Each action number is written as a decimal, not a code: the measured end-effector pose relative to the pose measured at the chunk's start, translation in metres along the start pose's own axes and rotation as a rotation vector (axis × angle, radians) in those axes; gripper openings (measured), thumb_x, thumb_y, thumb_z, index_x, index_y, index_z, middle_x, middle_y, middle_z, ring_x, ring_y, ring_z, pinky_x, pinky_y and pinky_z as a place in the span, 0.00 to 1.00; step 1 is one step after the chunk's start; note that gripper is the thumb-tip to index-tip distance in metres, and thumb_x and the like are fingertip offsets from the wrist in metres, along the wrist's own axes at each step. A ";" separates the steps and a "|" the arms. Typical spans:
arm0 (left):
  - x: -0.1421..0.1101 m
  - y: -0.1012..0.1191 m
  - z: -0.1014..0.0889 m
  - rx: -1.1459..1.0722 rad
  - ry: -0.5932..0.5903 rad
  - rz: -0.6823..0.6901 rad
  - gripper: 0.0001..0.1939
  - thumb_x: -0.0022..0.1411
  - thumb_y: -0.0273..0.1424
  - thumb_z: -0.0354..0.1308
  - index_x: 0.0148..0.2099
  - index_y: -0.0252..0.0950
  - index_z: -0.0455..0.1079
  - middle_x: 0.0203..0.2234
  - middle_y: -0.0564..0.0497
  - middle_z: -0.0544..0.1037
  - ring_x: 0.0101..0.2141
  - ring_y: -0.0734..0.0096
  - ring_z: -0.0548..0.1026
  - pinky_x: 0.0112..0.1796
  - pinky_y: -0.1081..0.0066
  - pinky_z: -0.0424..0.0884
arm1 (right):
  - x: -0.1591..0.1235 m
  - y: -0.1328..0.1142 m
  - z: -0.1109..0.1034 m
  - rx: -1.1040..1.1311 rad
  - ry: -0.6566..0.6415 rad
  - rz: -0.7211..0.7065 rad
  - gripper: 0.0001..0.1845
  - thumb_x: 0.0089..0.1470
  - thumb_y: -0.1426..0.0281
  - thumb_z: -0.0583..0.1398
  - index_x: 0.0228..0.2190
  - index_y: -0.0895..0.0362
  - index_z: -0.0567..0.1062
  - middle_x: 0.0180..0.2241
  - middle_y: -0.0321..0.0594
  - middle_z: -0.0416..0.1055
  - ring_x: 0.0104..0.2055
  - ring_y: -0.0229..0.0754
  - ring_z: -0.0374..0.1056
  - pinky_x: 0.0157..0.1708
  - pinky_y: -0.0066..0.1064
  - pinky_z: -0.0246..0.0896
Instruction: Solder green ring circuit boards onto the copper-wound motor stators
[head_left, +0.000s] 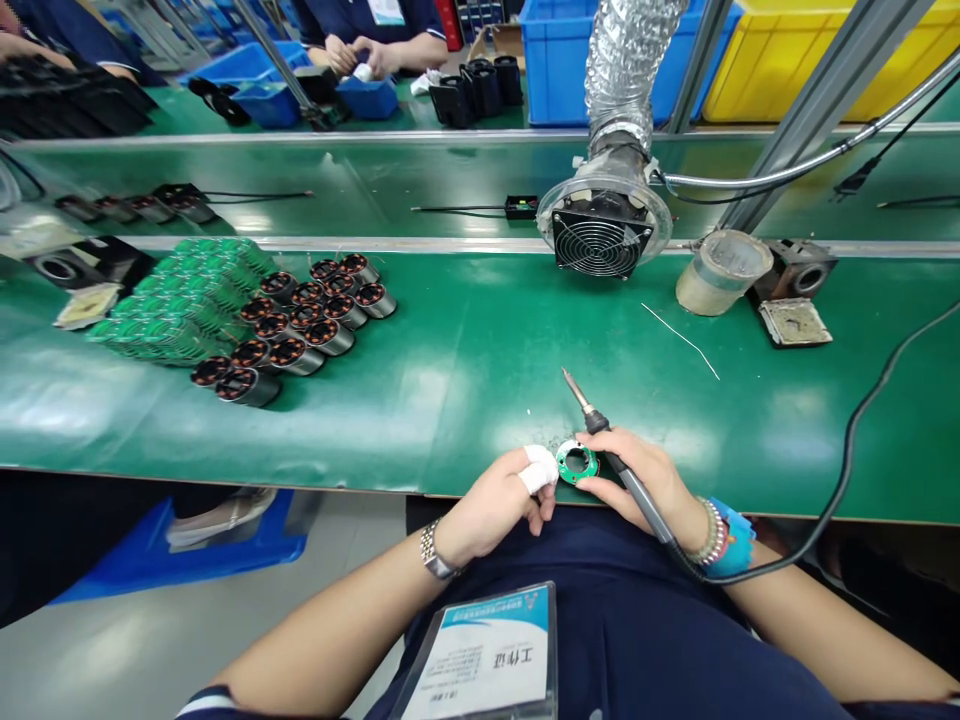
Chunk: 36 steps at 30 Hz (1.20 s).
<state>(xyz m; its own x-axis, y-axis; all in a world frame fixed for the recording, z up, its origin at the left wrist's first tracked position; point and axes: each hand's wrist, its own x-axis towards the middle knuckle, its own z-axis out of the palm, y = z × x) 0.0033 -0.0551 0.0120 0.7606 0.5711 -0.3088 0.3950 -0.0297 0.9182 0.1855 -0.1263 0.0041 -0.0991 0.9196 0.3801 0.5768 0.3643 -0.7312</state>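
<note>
My left hand (499, 500), with white covers on its thumb and a finger, is closed at the left edge of a round green circuit board (567, 474) with a hole in its middle. My right hand (649, 475) holds a soldering iron (634, 487), its tip pointing up and left above the bench. The thumb and a fingertip of this hand also touch the board's right side. What lies beneath the board is hidden. To the left stand several metal motor cylinders with copper windings (326, 338), beside stacked green circuit boards (191, 300).
A fan on a foil duct (600, 243) hangs over the bench. To its right are a taped round container (724, 275), a soldering iron stand (799, 280) and a solder wire (682, 340). The iron's cable (851, 440) loops at right. A co-worker's hands (360, 58) work opposite.
</note>
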 end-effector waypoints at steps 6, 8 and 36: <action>-0.014 -0.011 -0.008 0.645 0.249 0.356 0.10 0.61 0.30 0.48 0.43 0.35 0.67 0.34 0.45 0.74 0.33 0.66 0.72 0.35 0.67 0.69 | -0.001 0.000 0.000 0.007 -0.005 0.003 0.18 0.52 0.70 0.60 0.45 0.55 0.64 0.38 0.42 0.70 0.39 0.41 0.68 0.39 0.32 0.66; -0.015 -0.013 -0.009 0.756 0.236 0.424 0.10 0.61 0.28 0.47 0.42 0.35 0.68 0.35 0.44 0.74 0.34 0.65 0.72 0.36 0.67 0.68 | -0.001 0.000 0.000 0.012 -0.008 0.003 0.18 0.52 0.71 0.60 0.45 0.55 0.64 0.38 0.42 0.69 0.40 0.41 0.68 0.40 0.33 0.66; 0.004 -0.004 0.006 0.068 0.164 -0.002 0.11 0.58 0.35 0.54 0.28 0.34 0.61 0.18 0.56 0.67 0.19 0.78 0.67 0.22 0.76 0.66 | -0.004 0.004 0.004 0.015 0.037 -0.025 0.16 0.52 0.70 0.60 0.44 0.56 0.65 0.39 0.45 0.70 0.41 0.42 0.69 0.41 0.35 0.67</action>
<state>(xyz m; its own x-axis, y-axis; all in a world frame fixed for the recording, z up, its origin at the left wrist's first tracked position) 0.0078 -0.0574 0.0055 0.6676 0.6975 -0.2604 0.4344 -0.0809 0.8971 0.1847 -0.1281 -0.0027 -0.0832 0.9041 0.4190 0.5620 0.3899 -0.7295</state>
